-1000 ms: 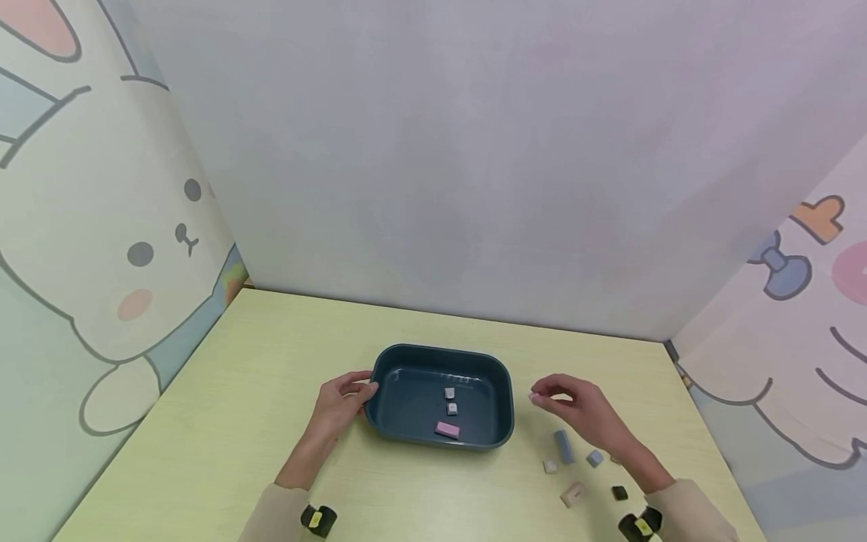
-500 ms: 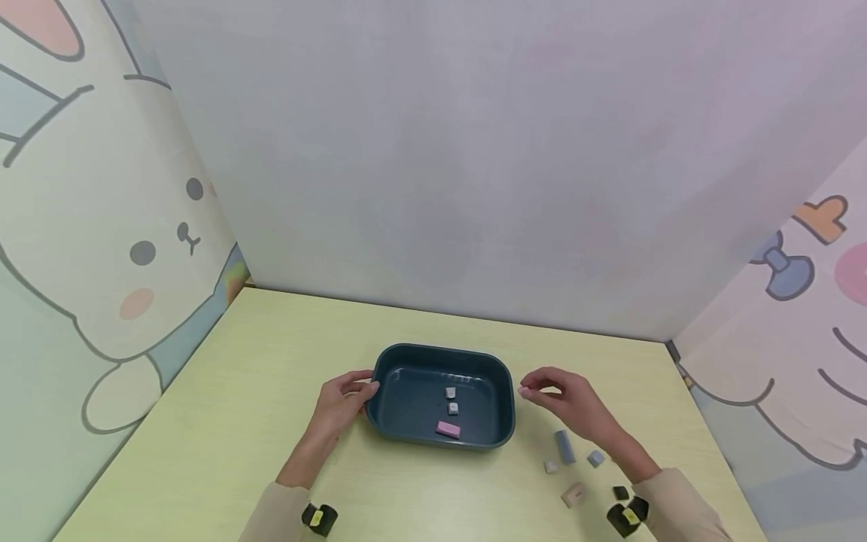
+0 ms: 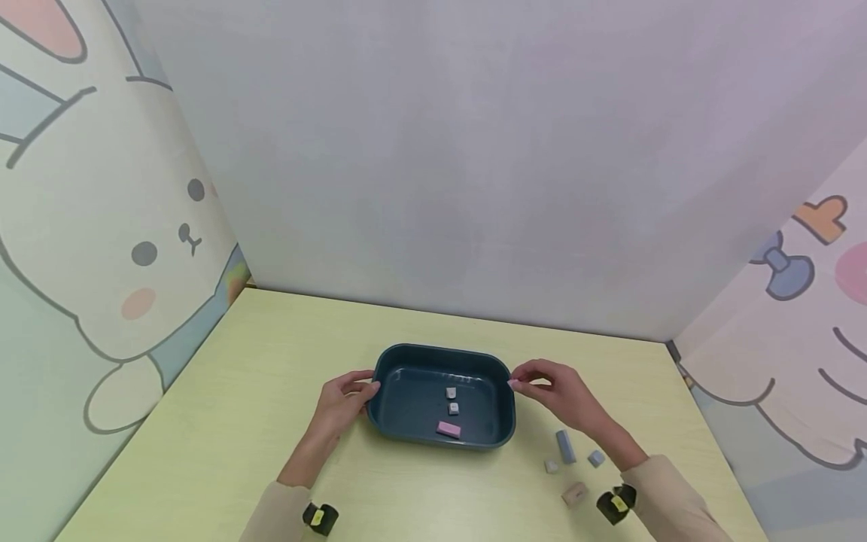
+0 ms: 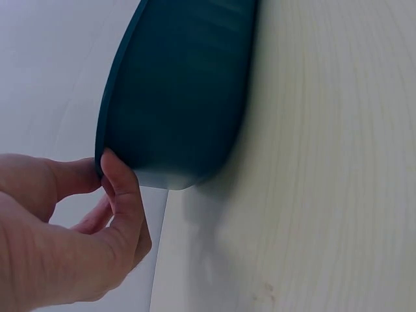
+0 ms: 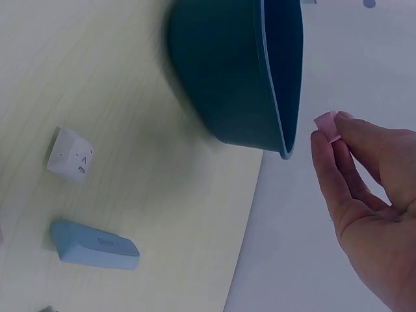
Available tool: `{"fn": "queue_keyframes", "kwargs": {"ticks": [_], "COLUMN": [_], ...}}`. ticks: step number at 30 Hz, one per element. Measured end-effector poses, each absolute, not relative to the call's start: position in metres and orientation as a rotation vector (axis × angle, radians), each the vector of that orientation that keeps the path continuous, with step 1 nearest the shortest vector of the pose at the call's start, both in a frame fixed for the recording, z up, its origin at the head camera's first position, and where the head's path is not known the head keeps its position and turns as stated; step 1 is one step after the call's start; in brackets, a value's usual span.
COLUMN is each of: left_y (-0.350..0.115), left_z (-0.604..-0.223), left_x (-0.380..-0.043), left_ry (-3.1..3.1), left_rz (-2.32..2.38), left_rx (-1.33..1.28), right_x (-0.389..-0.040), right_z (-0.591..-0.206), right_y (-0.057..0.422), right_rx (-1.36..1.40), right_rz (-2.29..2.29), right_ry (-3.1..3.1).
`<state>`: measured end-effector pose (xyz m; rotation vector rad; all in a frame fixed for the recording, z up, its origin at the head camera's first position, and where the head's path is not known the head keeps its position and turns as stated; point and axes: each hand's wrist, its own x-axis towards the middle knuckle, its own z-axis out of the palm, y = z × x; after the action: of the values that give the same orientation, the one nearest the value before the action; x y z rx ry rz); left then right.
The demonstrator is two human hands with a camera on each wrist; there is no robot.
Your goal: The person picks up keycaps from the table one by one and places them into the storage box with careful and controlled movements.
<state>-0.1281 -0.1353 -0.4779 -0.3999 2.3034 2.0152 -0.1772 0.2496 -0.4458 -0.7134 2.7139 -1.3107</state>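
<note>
pale table (image 3: 291, 335) with tray (image 3: 409, 403), keycaps (image 3: 565, 446)

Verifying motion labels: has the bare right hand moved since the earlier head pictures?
Yes, leftward: the bare right hand is now closer to the stationary dark-teal, rounded rectangular tray.

The dark teal tray (image 3: 409, 410), round-cornered, sits open side up on the counter (image 3: 305, 324), left rim pinched in the person's left grip (image 3: 342, 403). A small pink keycap (image 5: 328, 127), pinched in the right grip (image 3: 558, 391), hangs near the right rim.
</note>
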Motion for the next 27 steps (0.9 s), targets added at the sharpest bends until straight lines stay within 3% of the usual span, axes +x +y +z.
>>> {"fn": "queue_keyframes", "kwargs": {"ticks": [27], "left_y": [-0.135], "left_z": [-0.479], "left_x": [-0.128], "left_ry": [2.318], "left_rz": [2.016], "left_rx": [-0.401], "right_x": [-0.195], "right_z": [-0.446], "right_y": [0.214], "right_rx": [-0.808], "right_rz": [-1.228], "right_ry": [2.654]}}
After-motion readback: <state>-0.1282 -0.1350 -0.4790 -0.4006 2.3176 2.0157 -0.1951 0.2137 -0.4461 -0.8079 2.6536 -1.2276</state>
